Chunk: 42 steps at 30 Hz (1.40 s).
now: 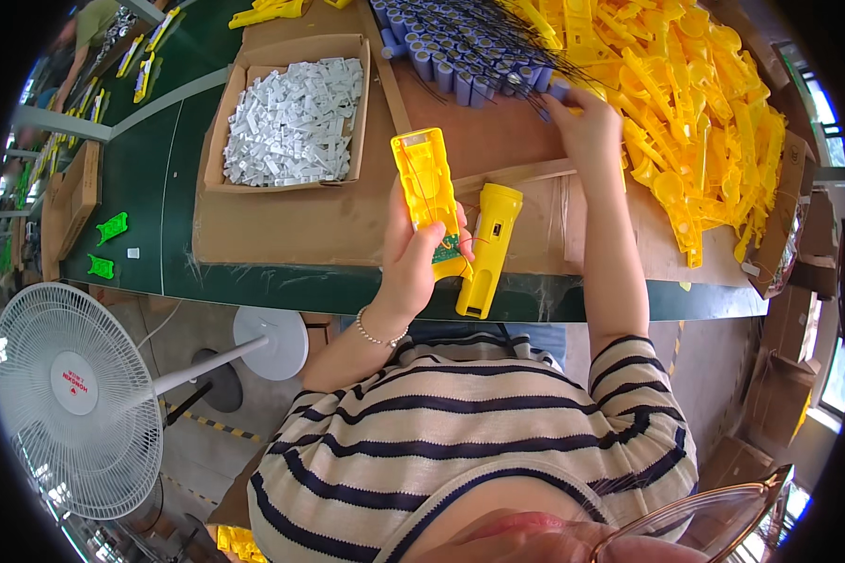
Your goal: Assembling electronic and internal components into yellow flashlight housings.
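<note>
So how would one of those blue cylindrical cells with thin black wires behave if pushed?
A blue cylindrical cell, being round, would probably roll if lying down, though close packing may block it. The thin black wires look floppy and, crossing each other, could snag.

Looks like an assembly workshop. Shows yellow flashlight shells [695, 122] heaped just right of the right fingers [562, 114], blue battery cells [460, 52] massed beside their tips, and a carton [300, 47] of small white plastic parts [296, 122] left of the left fingers [428, 241]. Has a green-topped workbench [141, 202] beneath, and hazard-striped floor tape [216, 425] well to their left.
</note>
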### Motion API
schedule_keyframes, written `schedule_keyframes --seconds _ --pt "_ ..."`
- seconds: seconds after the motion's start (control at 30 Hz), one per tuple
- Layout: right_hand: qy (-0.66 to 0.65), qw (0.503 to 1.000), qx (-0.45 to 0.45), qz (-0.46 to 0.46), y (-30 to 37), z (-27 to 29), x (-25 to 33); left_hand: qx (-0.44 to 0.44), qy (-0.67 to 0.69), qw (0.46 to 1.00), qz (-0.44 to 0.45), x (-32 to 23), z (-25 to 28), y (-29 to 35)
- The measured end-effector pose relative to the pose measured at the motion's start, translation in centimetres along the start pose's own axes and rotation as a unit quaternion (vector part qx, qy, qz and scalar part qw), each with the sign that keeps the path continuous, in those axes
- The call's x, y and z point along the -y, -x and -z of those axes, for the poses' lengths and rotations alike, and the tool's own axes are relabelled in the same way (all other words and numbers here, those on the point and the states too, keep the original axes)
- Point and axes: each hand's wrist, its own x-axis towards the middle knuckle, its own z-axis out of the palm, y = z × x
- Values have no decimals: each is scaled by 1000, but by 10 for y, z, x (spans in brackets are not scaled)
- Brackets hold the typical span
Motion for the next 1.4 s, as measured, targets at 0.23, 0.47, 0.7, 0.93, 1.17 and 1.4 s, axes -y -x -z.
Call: schedule_keyframes --seconds 0.23,0.47,0.7,0.93,1.17,1.4 --pt "-344 930 61 -114 103 92 64 41 -8 999 16 9 -3 3" --pt "-261 940 202 -91 132 62 89 89 -317 937 -121 10 -24 18" --pt "-191 954 212 -95 138 70 94 132 -354 921 -97 6 -21 31" --pt "-147 944 287 -75 137 76 90 144 -444 859 -211 -1 -31 38" --pt "-245 952 167 -75 151 66 97 132 -230 963 -51 -2 -35 48" --pt "-293 931 197 -93 148 71 98 159 -106 982 -10 -10 -40 48"
